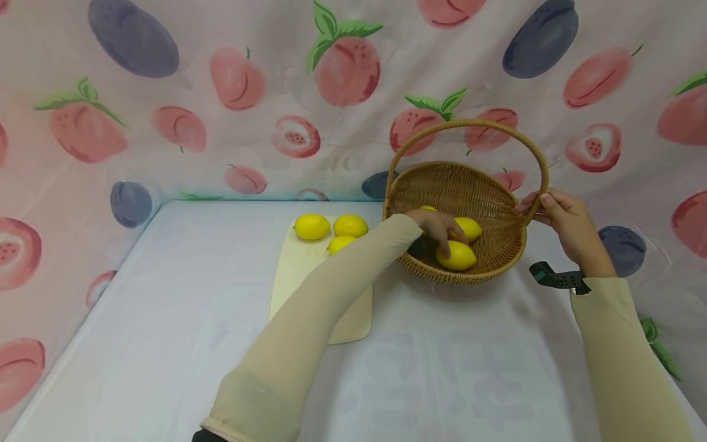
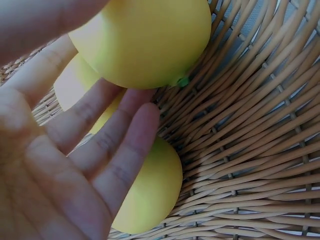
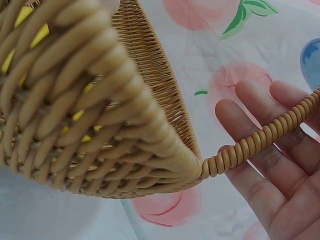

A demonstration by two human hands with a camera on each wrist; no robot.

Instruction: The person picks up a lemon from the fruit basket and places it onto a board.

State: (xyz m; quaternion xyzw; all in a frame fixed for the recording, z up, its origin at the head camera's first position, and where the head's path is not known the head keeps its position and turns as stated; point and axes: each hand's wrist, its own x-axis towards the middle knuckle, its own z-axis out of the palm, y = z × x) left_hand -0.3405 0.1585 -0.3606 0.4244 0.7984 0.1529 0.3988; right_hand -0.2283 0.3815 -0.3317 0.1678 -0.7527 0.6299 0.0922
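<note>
A wicker basket (image 1: 458,184) with a tall arched handle is tilted, its mouth facing me. My left hand (image 1: 442,230) reaches inside and holds a yellow lemon (image 1: 456,256) between thumb and fingers. In the left wrist view, the thumb lies over this lemon (image 2: 150,40) and the fingers reach beneath it, beside another lemon (image 2: 150,190). One more lemon (image 1: 468,229) shows behind the hand in the head view. My right hand (image 1: 571,224) holds the handle near its right base; in the right wrist view its fingers (image 3: 270,155) lie behind the coiled handle (image 3: 265,140).
A pale cutting board (image 1: 353,313) lies left of the basket with lemons (image 1: 312,226) at its far end, partly covered by my left sleeve (image 1: 326,319). A white cloth (image 1: 166,319) covers the table. Fruit-print fabric (image 1: 193,80) hangs behind it.
</note>
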